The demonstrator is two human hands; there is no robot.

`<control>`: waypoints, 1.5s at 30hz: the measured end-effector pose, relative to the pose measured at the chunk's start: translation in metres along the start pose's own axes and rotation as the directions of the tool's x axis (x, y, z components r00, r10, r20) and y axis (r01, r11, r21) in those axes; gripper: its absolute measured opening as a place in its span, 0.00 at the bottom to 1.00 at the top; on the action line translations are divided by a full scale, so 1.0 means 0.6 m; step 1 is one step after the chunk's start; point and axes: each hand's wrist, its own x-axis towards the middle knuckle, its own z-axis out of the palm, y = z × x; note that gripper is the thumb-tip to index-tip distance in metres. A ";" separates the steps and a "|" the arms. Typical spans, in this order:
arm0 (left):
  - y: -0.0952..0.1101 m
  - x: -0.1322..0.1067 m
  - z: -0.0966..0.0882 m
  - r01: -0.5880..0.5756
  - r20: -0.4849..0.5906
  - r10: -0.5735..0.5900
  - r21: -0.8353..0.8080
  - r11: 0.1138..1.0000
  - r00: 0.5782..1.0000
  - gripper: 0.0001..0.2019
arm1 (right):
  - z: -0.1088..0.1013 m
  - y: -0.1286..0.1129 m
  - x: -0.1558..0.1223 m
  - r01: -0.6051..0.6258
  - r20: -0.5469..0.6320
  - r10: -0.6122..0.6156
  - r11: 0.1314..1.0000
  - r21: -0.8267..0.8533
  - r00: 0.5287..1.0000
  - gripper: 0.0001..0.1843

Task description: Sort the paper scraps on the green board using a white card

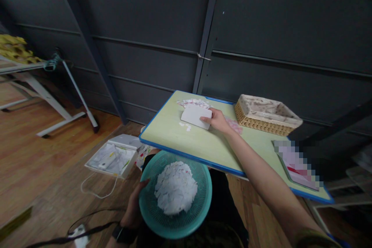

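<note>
Card (195, 115) pinched in right hand (215, 119), beside scraps (199, 102) on the tabletop (162, 126), left hand (134, 203) clasping a colander (207, 195), paper bits (176, 188) heaped inside.

No text, label, brand, number or sign can be read. The flat item (299, 170) at the right of the worktop (174, 131), partly pixelated, bears an illegible red mark; reddish flecks on the paper scraps (176, 188) in the teal basket (204, 205) are too small to make out.
</note>
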 end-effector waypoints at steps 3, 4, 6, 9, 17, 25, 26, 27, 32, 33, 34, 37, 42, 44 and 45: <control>0.010 -0.004 0.004 -0.023 -0.044 0.027 0.070 0.997 0.999 0.14 | 0.011 -0.009 0.001 0.007 -0.031 -0.007 1.000 0.013 0.999 0.16; 0.014 -0.004 0.003 -0.031 -0.045 0.034 0.078 0.996 0.998 0.14 | 0.014 -0.014 0.000 0.017 -0.018 -0.017 1.000 -0.006 1.000 0.15; 0.020 -0.004 0.002 -0.052 -0.041 0.055 0.077 0.996 0.998 0.14 | 0.017 -0.026 -0.006 0.034 0.056 -0.032 0.999 -0.033 0.998 0.14; 0.028 -0.008 0.004 -0.079 -0.043 0.083 0.081 0.994 0.996 0.12 | 0.017 -0.040 -0.021 -0.005 0.225 -0.002 1.000 0.028 0.974 0.16; 0.043 -0.036 0.022 -0.083 -0.018 0.083 0.021 0.996 0.996 0.27 | 0.039 -0.062 -0.053 -0.169 0.479 0.079 0.974 0.149 0.874 0.19; 0.048 -0.047 0.025 -0.100 -0.051 0.103 0.055 0.993 0.993 0.28 | 0.060 -0.086 -0.062 -0.288 0.580 0.081 0.918 0.274 0.811 0.20; 0.048 -0.046 0.024 -0.092 -0.061 0.096 0.069 0.993 0.994 0.28 | 0.051 -0.086 -0.055 -0.277 0.504 0.095 0.913 0.300 0.858 0.21; 0.047 -0.045 0.022 -0.085 -0.070 0.090 0.080 0.993 0.993 0.27 | 0.039 -0.082 -0.046 -0.248 0.397 0.108 0.915 0.318 0.911 0.22; 0.041 -0.029 0.013 -0.030 -0.048 0.034 0.064 0.997 0.998 0.26 | -0.030 -0.032 -0.002 -0.072 -0.050 0.076 0.994 0.083 0.996 0.18; 0.039 -0.025 0.012 -0.018 -0.045 0.021 0.059 0.998 0.999 0.25 | -0.039 -0.019 0.002 -0.058 -0.072 0.057 0.998 -0.005 0.996 0.17; 0.035 -0.022 0.012 -0.010 -0.043 0.013 0.056 0.998 0.999 0.25 | -0.045 -0.008 0.005 -0.045 -0.087 0.039 0.996 -0.072 0.995 0.16; 0.023 -0.015 0.014 -0.005 0.003 0.005 0.036 0.999 1.000 0.22 | -0.045 0.016 0.008 -0.015 -0.106 -0.007 0.978 -0.208 0.994 0.16; 0.003 -0.001 0.004 0.072 -0.002 -0.072 0.024 0.997 0.997 0.19 | -0.016 0.023 0.021 0.035 -0.073 -0.062 0.946 -0.321 0.995 0.17; -0.002 0.006 -0.004 0.097 -0.002 -0.097 0.021 0.995 0.995 0.18 | -0.003 0.021 0.033 0.056 -0.051 -0.080 0.932 -0.358 0.995 0.17; -0.004 0.009 -0.008 0.103 0.005 -0.103 0.016 0.995 0.995 0.17 | 0.003 0.019 0.039 0.070 -0.035 -0.089 0.925 -0.374 0.995 0.17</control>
